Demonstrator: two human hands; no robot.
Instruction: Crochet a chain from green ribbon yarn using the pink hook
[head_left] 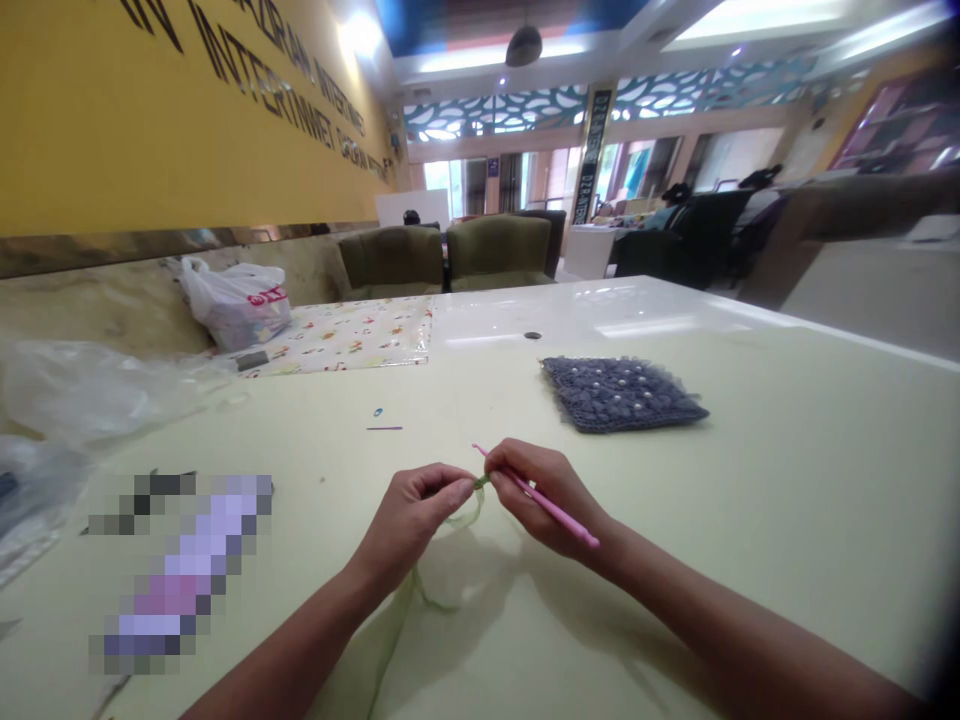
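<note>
Above the table's pale cover point(480, 640), my left hand point(409, 520) pinches a small bit of green ribbon yarn point(481, 482) between thumb and fingers. My right hand point(551, 485) holds a pink crochet hook point(562, 518) slantwise, its tip pointing up and left past the fingertips. The thumb and finger of that hand also meet the green yarn, so both hands' fingertips are close together. A loop of the yarn hangs below them. More of it trails under my left wrist towards the near edge. Stitches, if any, are too small to make out.
A dark blue-grey crocheted piece with white beads point(622, 395) lies at the right. Further ahead are a thin needle point(385, 428) and a small blue ring point(378, 412). Clear plastic point(90, 395), a carrier bag point(240, 305) and a blurred-out purple item point(199, 560) are left.
</note>
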